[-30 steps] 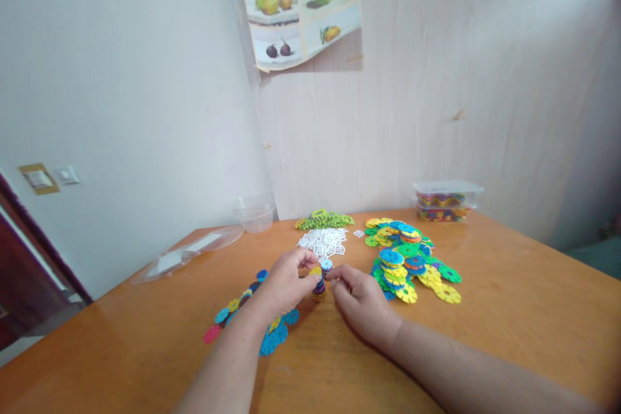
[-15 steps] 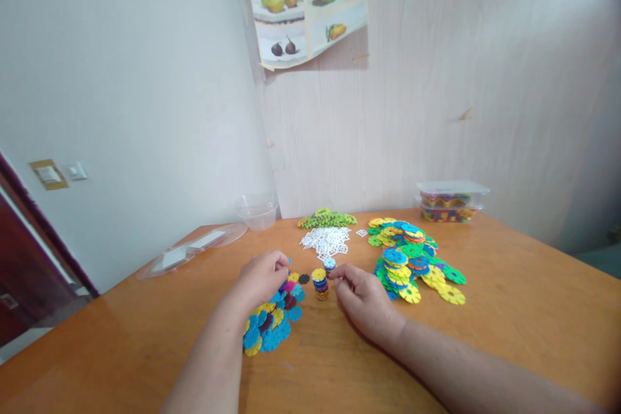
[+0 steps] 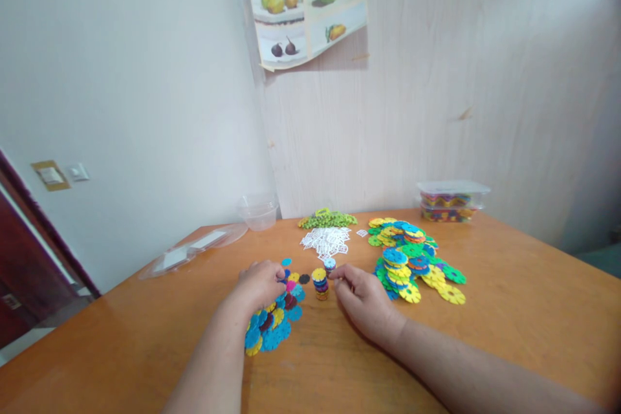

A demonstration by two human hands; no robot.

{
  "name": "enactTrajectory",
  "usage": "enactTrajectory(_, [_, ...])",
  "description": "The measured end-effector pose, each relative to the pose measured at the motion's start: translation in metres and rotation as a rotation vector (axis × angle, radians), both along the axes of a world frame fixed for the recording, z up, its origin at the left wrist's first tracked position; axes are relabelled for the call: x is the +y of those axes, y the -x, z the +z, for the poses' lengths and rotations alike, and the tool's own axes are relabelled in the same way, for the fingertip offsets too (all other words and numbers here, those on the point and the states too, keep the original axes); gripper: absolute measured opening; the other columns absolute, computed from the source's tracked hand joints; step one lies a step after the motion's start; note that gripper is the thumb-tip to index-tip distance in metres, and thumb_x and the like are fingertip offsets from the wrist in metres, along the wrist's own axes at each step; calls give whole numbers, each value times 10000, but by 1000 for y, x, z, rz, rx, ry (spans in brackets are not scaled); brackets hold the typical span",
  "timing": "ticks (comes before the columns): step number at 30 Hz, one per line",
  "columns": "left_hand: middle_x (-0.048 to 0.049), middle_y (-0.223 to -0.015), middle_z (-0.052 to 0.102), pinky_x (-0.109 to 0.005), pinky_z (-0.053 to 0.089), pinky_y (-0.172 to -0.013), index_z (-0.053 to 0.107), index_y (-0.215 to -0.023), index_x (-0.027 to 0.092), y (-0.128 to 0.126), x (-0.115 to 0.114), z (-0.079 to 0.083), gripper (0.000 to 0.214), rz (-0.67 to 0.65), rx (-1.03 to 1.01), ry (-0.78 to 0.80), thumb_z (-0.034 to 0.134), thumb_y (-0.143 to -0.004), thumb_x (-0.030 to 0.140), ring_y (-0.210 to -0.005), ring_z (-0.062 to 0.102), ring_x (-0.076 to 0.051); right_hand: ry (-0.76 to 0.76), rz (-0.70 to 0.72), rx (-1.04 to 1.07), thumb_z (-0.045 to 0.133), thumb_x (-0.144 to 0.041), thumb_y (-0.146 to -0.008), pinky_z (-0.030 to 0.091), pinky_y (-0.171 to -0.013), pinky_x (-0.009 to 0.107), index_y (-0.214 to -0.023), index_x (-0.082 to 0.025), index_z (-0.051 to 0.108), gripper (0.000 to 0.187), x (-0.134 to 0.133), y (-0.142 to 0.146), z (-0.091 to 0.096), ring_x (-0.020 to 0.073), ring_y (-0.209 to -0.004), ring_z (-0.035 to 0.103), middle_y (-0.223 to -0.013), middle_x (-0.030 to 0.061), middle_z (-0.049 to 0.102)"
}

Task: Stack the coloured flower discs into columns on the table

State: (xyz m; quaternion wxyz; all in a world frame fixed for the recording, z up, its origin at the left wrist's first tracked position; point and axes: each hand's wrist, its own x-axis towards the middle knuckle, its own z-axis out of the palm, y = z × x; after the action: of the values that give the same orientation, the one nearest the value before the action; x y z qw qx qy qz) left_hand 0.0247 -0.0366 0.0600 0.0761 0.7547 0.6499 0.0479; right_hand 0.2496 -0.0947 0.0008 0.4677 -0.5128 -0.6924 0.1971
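Observation:
My left hand [image 3: 259, 286] is over the upper left of a pile of small notched plastic discs [image 3: 274, 333] in blue, yellow, maroon and pink. Its fingers curl down, closed; what they hold, if anything, is hidden. My right hand [image 3: 363, 301] rests on the table, thumb and forefinger pinched together at the right side of a short disc stack [image 3: 330, 264] with a light blue top. Whether a disc is between those fingertips cannot be made out. Just in front of that stack stands a taller disc stack [image 3: 320, 284], yellow on top. A black disc [image 3: 304, 279] lies between pile and stacks.
Larger flower-shaped discs [image 3: 412, 265] are heaped at the right. White lattice pieces [image 3: 326, 242] and green pieces [image 3: 330, 220] lie behind the stacks. A clear tub [image 3: 259, 212], clear lids [image 3: 194, 251] and a filled clear box [image 3: 449, 202] stand or lie toward the back.
My left hand has shifted slightly down and left over the pile, and a blue disc beyond its fingertips shows more fully. My right hand has stayed at the stack.

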Motion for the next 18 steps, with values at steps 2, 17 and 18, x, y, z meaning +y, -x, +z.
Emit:
enactTrajectory(2, [9,-787,697,-231,362,-601,685,-751,255,0,1,-1,87,-10,-6,3,617,-697,261,-712,611,-154,0,1,1,451,-255,-864,441,-689,247,-925,-229,683,241,-1,0,1,163,-766,620,-822,-1,695])
enactTrajectory(17, [16,-620,640,-231,292,-535,677,-652,234,3,4,-6,55,-2,-92,-2,624,-641,247,-554,521,-136,-61,-47,-114,498,-160,-793,431,-783,286,-1025,-249,674,304,2,-1,0,184,-845,573,-885,22,674])
enactTrajectory(18, [19,-612,633,-232,290,-535,673,-649,234,3,3,-6,52,-3,-86,-4,624,-642,251,-550,517,-136,-72,-32,-130,498,-144,-784,427,-791,287,-1041,-251,672,328,1,-1,1,186,-861,564,-894,21,673])
